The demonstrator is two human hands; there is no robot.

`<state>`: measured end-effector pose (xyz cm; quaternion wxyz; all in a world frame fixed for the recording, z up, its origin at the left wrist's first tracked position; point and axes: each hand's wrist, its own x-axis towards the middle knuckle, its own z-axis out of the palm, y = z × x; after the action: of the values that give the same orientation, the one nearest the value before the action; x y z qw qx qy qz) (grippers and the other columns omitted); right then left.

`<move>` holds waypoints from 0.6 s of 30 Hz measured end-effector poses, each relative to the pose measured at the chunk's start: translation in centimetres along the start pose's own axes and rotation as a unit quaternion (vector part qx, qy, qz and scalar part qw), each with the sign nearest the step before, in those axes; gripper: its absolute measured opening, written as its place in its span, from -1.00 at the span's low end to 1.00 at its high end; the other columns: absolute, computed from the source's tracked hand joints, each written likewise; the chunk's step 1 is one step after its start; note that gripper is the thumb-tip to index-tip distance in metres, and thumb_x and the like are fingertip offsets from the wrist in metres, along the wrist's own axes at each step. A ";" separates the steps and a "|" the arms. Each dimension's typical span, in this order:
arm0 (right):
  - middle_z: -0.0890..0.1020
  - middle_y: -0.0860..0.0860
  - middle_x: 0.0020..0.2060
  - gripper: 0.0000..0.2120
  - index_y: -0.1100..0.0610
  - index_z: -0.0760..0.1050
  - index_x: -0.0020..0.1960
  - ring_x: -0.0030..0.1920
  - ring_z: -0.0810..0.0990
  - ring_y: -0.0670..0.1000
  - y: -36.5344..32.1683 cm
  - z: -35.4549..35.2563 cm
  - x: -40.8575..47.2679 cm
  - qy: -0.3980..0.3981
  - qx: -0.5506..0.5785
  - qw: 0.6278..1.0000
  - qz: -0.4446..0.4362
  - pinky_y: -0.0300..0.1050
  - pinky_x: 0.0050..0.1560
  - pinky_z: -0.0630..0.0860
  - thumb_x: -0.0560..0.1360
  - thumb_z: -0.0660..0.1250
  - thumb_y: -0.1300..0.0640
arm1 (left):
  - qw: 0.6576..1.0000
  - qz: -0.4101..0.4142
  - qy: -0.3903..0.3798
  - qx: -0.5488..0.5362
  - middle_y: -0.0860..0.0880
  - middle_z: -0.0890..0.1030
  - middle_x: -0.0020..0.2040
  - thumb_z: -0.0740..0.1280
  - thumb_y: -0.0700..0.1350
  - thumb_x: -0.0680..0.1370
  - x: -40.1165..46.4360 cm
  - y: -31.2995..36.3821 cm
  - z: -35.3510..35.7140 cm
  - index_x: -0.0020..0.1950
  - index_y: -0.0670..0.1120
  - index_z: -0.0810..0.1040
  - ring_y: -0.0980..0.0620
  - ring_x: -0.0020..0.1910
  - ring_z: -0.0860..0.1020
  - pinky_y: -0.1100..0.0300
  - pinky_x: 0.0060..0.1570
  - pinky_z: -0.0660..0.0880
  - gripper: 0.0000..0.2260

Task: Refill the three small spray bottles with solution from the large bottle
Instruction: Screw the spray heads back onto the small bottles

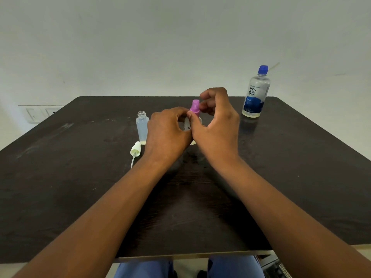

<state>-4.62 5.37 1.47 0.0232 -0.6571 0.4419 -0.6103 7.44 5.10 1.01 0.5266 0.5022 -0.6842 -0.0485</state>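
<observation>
Spray bottle [186, 125] with its purple pump [195, 106] sits gripped in my left hand [167, 133] while my right hand [216, 119] pinches that pump, one opened bottle [142, 127] waiting, large bottle [256, 93] capped.

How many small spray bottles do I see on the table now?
2 for sure. One open bottle stands left of the hands, its pale sprayer lying beside it. One with a purple sprayer is held between the left hand and right hand. A third may be hidden behind them.
</observation>
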 end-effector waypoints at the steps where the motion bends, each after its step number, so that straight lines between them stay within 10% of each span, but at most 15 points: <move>1: 0.62 -0.03 -0.08 -0.61 0.11 0.46 0.19 -0.01 0.63 -0.04 0.0 0.0 0.0 0.001 -0.004 1.000 0.003 -0.06 0.02 0.62 0.47 0.58 0.18 | 1.000 0.001 0.001 -0.001 0.08 0.76 -0.06 0.39 0.10 0.48 0.0 0.1 0.0 0.08 0.00 0.75 0.16 -0.26 0.64 0.03 -0.12 0.64 -0.71; 7: 0.68 -0.11 0.09 -0.59 0.06 0.48 0.35 0.15 0.64 -0.13 -0.2 0.1 -0.3 -0.024 0.019 0.999 0.014 0.24 0.37 0.52 0.52 0.41 0.15 | 1.000 0.004 -0.007 0.004 0.06 0.76 -0.01 0.48 -0.07 0.53 0.1 -0.3 0.0 0.13 -0.03 0.74 0.21 -0.29 0.60 0.14 -0.13 0.62 -0.81; 13: 0.64 -0.07 -0.09 -0.58 0.09 0.47 0.23 0.00 0.64 -0.06 0.0 -0.1 -0.1 -0.002 0.008 1.000 0.017 0.03 0.08 0.62 0.47 0.58 0.16 | 1.000 0.000 0.003 -0.012 0.07 0.76 -0.05 0.45 0.02 0.51 -0.1 0.0 -0.1 0.08 -0.01 0.75 0.21 -0.32 0.60 0.08 -0.16 0.63 -0.79; 18: 0.69 -0.14 0.04 -0.63 0.06 0.53 0.34 0.09 0.65 -0.14 -0.1 0.2 -0.3 -0.023 0.015 0.999 0.017 0.29 0.36 0.51 0.53 0.41 0.11 | 1.000 -0.002 -0.006 0.003 0.07 0.76 -0.03 0.48 -0.07 0.54 0.1 -0.3 -0.1 0.11 -0.01 0.75 0.23 -0.32 0.58 0.09 -0.14 0.64 -0.83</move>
<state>-4.37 5.52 1.31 0.0535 -0.6632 0.4434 -0.6006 7.66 4.97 0.93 0.5208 0.5052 -0.6863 -0.0502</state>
